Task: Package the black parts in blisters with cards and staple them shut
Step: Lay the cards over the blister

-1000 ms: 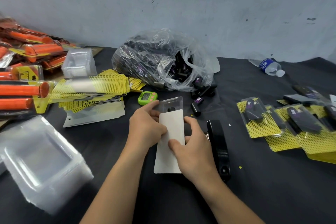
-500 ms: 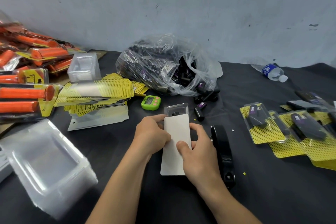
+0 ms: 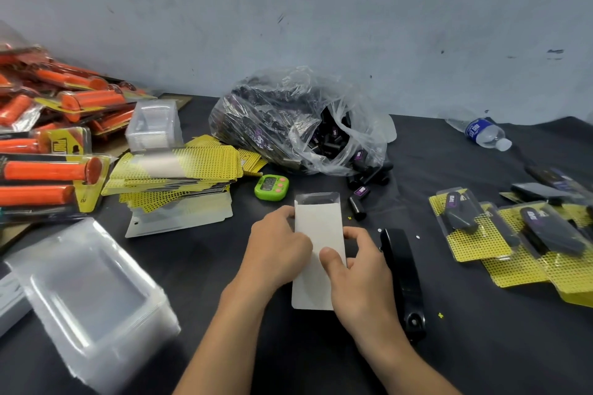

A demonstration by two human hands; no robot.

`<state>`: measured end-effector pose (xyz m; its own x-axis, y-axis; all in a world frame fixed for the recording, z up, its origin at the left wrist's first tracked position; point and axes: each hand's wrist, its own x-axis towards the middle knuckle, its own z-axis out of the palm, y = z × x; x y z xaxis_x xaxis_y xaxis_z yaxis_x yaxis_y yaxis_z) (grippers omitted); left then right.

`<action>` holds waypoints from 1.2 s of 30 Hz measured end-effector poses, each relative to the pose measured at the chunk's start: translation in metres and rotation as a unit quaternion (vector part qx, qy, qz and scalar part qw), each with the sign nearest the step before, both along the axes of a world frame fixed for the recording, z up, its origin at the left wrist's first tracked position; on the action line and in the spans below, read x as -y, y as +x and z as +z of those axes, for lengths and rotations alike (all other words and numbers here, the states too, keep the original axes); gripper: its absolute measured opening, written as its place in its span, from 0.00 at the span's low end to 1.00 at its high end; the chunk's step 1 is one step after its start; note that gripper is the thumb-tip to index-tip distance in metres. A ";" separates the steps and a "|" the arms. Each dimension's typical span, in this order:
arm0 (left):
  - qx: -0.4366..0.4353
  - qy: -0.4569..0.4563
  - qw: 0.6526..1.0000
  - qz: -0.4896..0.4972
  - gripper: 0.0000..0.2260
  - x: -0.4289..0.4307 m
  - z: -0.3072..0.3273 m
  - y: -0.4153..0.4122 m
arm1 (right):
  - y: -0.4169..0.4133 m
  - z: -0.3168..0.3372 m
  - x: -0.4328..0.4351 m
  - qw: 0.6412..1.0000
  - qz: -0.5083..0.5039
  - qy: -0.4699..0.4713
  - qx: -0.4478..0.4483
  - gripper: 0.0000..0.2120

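Blister (image 3: pixel 317 199) and card (image 3: pixel 316 253) are lying together on the table (image 3: pixel 481 346), directly in front of the person and between the two hands. The card is facing white side up and is covering most of the blister. Only the clear far end of the blister is projecting past the card's far edge. A dark shape is showing through that clear end; whether it is a black part or the dark table beneath cannot be confirmed.

The left hand (image 3: pixel 277 247) is gripping the left edge of the assembly with curled fingers. The right hand (image 3: pixel 359 276) is pinching the right edge, with the thumb lying on the white face and the fingers curling at the side.

Step in hand, as judged: the card is being seated into the blister. How far it is home cannot be told, since the hands are covering the side edges. No staple is showing on the assembly.

The next move is likely calling for the card to be squared with the blister. One hand is then needing to let go and reach for the stapler (image 3: pixel 402 272), which is lying just beside the right hand. The other hand should be pressing the assembly flat so that the card is not slipping out of line.

Loose black parts (image 3: pixel 356 207) are lying beside the bag (image 3: pixel 288 125), and the yellow card stack (image 3: pixel 173 167) is sitting to the left. Finished packs (image 3: pixel 465 224) are lying to the right.
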<state>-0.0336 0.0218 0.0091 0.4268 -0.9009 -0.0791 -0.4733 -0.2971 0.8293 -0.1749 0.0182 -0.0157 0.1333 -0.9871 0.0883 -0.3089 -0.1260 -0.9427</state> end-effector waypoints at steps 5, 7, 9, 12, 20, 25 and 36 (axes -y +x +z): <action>0.010 -0.070 0.995 0.076 0.04 0.002 -0.001 -0.005 | 0.002 0.001 0.000 1.000 -0.017 0.012 -0.010 0.08; 0.040 -0.088 0.992 0.084 0.11 0.002 -0.003 -0.006 | 0.003 0.000 0.001 1.000 -0.019 0.011 -0.013 0.12; 0.069 -0.096 0.988 0.099 0.15 0.002 -0.006 -0.006 | 0.003 0.000 0.001 1.000 -0.021 0.007 -0.019 0.14; 0.031 -0.136 0.982 0.124 0.07 0.004 -0.009 -0.004 | 0.003 -0.002 0.004 1.000 -0.018 0.001 -0.019 0.17; -0.304 -0.206 0.920 0.135 0.14 0.007 -0.003 0.003 | -0.001 0.002 0.003 0.999 -0.001 -0.026 -0.033 0.23; -0.283 -0.238 0.916 0.154 0.09 0.009 -0.004 0.003 | -0.002 0.004 -0.007 0.999 0.035 -0.018 -0.018 0.19; -0.393 -0.190 0.880 0.187 0.05 0.016 -0.009 0.006 | -0.003 0.010 -0.010 0.992 0.065 0.070 0.086 0.09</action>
<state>-0.0272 0.0063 -0.0002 0.6477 -0.7335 -0.2061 0.3623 0.0585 0.9302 -0.1782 0.0284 -0.0059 0.2543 -0.9670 -0.0164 -0.1324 -0.0180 -0.9910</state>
